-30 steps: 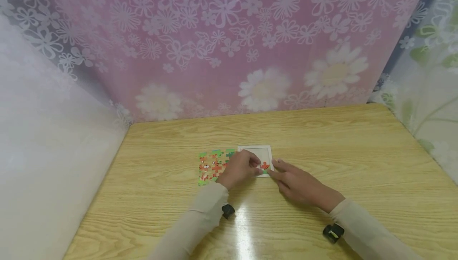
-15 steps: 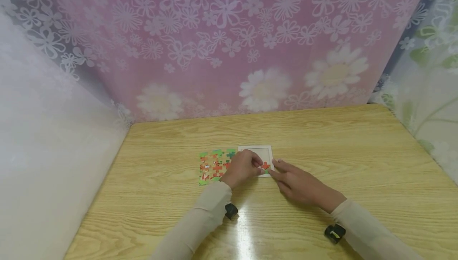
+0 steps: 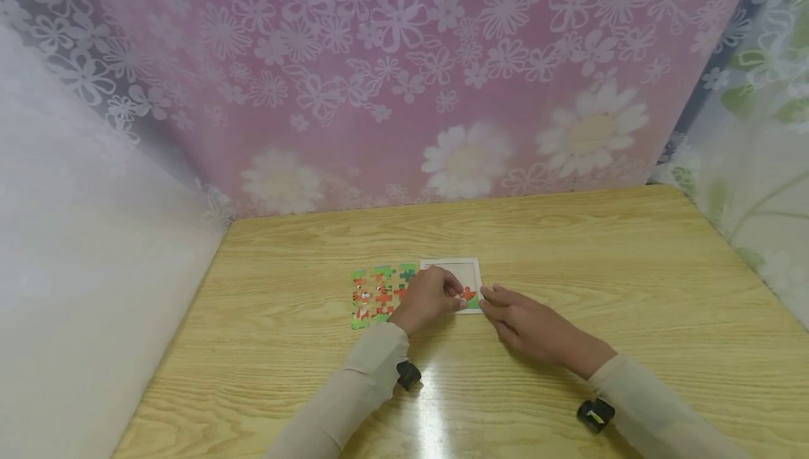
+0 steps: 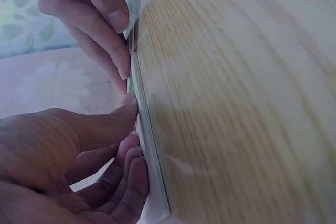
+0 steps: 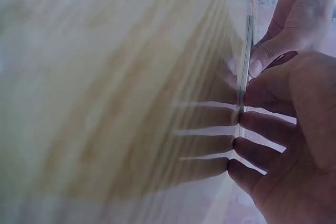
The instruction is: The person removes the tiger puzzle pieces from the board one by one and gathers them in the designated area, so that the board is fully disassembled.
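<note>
A white puzzle tray [image 3: 450, 261] lies flat on the table, with an orange-and-green puzzle piece [image 3: 469, 295] in its near right corner. My left hand [image 3: 428, 297] reaches over the tray from the left, its thumb and curled forefinger pinching at a puzzle piece beside the corner one, mostly hidden by the fingers. Along the tray's right side rests my right hand [image 3: 534, 326], its fingers extended and the tips right at the rim. In the right wrist view, those fingertips [image 5: 242, 116] line up against the tray's thin edge [image 5: 244, 66].
Several loose puzzle pieces [image 3: 383, 296] with a tiger picture are laid out in columns left of the tray, partly behind the left hand. The wood-grain table [image 3: 569, 248] meets a flowered pink curtain [image 3: 379, 94] at its back edge.
My right hand has drawn back slightly to the right, and its thumb has come off the corner piece, baring more green. The left hand has shifted a touch right and stays over the tray.
</note>
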`<action>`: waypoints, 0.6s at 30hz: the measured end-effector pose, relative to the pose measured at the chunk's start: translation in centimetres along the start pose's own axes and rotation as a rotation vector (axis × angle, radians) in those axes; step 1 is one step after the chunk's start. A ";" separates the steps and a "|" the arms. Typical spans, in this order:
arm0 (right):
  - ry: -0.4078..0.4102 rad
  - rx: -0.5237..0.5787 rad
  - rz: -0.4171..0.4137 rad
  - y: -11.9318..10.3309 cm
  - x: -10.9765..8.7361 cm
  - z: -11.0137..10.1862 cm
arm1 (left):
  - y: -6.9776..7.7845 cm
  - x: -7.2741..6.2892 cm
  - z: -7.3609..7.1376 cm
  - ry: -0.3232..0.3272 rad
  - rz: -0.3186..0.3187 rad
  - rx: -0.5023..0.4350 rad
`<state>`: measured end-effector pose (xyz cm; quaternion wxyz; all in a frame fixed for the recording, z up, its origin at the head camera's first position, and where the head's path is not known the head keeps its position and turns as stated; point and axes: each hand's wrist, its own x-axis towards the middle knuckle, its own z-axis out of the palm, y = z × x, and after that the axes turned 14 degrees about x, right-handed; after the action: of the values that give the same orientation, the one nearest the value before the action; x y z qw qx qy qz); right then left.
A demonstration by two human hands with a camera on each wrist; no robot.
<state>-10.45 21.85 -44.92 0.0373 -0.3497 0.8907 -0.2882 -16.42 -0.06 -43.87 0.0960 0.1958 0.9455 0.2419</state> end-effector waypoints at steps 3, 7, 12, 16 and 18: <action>0.006 0.001 -0.002 0.0 0.0 0.0 | 0.0 0.0 0.0 0.003 0.000 -0.006; 0.003 0.009 0.002 -0.2 0.0 -0.1 | 0.1 0.0 0.0 0.009 -0.004 -0.020; 0.007 0.015 -0.002 -0.2 0.0 -0.2 | 0.1 -0.1 0.1 0.028 -0.006 -0.025; 0.013 0.017 -0.005 -0.2 0.0 -0.1 | 0.3 -0.2 0.0 0.045 -0.015 -0.046; 0.015 0.015 -0.005 -0.2 0.0 0.0 | 0.4 -0.2 0.0 0.051 -0.021 -0.053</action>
<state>-10.37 21.79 -44.80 0.0326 -0.3492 0.8879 -0.2978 -16.06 0.17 -43.68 0.0797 0.1771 0.9428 0.2709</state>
